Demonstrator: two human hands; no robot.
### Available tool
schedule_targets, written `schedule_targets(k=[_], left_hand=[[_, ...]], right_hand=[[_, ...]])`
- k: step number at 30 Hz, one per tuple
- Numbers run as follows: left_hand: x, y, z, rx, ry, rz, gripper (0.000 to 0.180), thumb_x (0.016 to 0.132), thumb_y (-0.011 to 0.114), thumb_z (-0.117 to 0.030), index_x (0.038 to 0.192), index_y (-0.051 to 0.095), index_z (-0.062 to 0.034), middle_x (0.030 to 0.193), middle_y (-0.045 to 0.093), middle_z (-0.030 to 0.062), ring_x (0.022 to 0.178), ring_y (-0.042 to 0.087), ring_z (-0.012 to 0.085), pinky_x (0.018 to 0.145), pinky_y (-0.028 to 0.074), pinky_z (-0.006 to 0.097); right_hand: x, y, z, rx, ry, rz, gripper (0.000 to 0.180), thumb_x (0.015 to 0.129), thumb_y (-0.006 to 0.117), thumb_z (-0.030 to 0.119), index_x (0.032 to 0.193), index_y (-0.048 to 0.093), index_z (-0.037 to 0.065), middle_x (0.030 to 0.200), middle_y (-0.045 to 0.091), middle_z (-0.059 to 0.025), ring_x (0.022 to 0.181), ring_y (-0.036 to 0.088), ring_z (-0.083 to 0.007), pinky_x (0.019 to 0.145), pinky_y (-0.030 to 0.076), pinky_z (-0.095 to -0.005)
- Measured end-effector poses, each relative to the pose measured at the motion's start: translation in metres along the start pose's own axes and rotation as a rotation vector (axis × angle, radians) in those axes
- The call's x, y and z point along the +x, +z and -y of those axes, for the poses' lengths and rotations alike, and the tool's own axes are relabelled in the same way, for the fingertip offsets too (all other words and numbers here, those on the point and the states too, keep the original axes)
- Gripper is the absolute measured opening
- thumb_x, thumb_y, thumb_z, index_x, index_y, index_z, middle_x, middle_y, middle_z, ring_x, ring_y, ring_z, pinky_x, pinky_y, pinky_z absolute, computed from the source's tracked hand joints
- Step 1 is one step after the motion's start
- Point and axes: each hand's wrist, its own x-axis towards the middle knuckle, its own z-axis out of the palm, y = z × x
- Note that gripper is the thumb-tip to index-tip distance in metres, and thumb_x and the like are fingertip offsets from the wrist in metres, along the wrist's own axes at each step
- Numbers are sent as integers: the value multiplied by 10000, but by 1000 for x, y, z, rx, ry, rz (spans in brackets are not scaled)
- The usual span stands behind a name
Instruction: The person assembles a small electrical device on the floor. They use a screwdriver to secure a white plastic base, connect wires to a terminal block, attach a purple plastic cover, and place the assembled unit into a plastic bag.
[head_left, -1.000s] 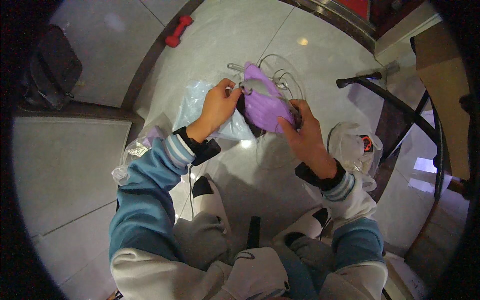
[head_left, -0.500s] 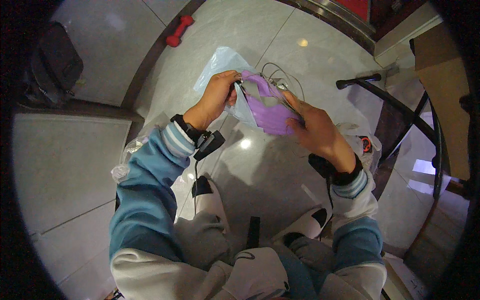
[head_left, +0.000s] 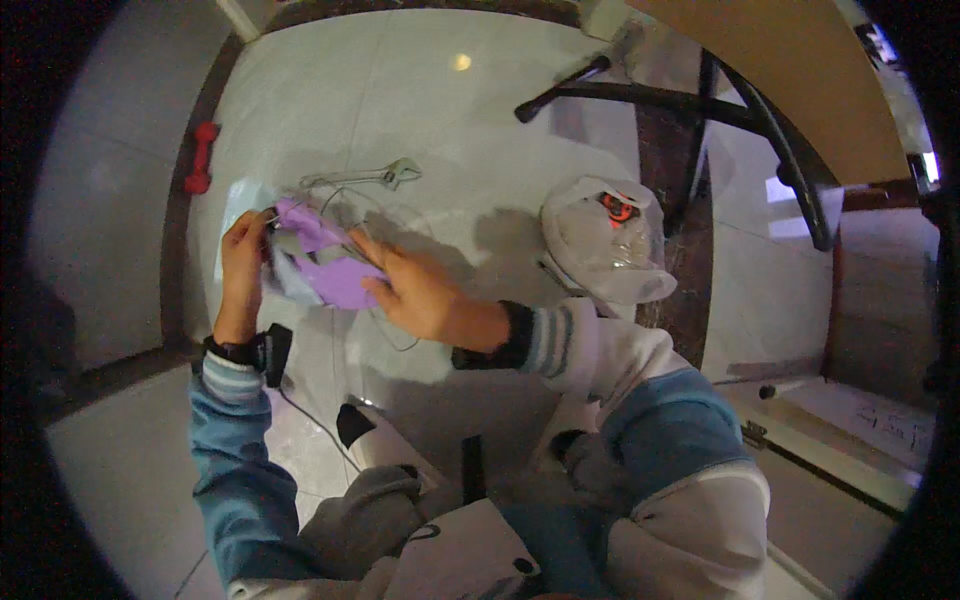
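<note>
A purple and grey item (head_left: 345, 286) with a folded, soft-looking surface is held above the floor between my two hands; its exact kind is unclear. My left hand (head_left: 240, 262) pinches its left end, fingers closed, beside a small dark part. My right hand (head_left: 422, 295) grips its right side, thumb and fingers closed round the edge along with thin grey cable (head_left: 372, 212) that loops above it. Light blue plastic sheeting (head_left: 238, 200) shows behind and below the item. An adjustable wrench (head_left: 360, 178) lies on the floor just beyond.
A white plastic bag (head_left: 590, 245) with an orange and black object (head_left: 618, 207) stands right of my hands. Black chair-like legs (head_left: 650, 95) reach across the far right, near a brown panel (head_left: 800, 70). A red dumbbell (head_left: 201, 158) lies far left by a dark floor strip.
My view has swung to the right, so the white bag shows more fully and the hands appear further left. The wrench is now plainly visible. Both hands keep their hold on the purple item.
</note>
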Motion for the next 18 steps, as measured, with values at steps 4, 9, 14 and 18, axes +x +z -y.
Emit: schedule_targets(k=[4, 9, 14, 18], left_hand=[[18, -16, 38, 336, 177, -124, 299, 891, 566, -195, 634, 469, -78, 563, 387, -58, 508, 318, 31, 448, 252, 229], [19, -32, 29, 550, 237, -310, 278, 887, 559, -172, 663, 472, -31, 584, 400, -42, 545, 331, 64, 493, 292, 234], [-16, -3, -33, 251, 607, -310, 212, 852, 568, -69, 693, 439, -12, 668, 444, 19, 644, 413, 72, 577, 359, 225], [-40, 36, -74, 442, 1077, -173, 161, 727, 625, -2, 714, 464, -1, 815, 566, 111, 773, 571, 227, 730, 449, 291]], right_hand=[[4, -5, -4, 199, -214, -261, 539, 833, 570, 138, 1327, 375, 45, 1087, 568, -236, 931, 590, -355, 799, 464, -376], [18, -38, -11, 193, 43, -419, 543, 824, 603, 118, 1312, 392, 8, 1088, 584, -190, 950, 590, -241, 816, 458, -318], [34, -57, -25, 502, -82, -579, 474, 837, 595, 140, 1256, 439, -19, 1022, 590, -82, 888, 543, -149, 799, 457, -290], [45, -49, -24, 684, 98, -532, 436, 850, 580, 156, 1232, 455, -15, 1045, 580, -61, 887, 537, -139, 798, 453, -282]])
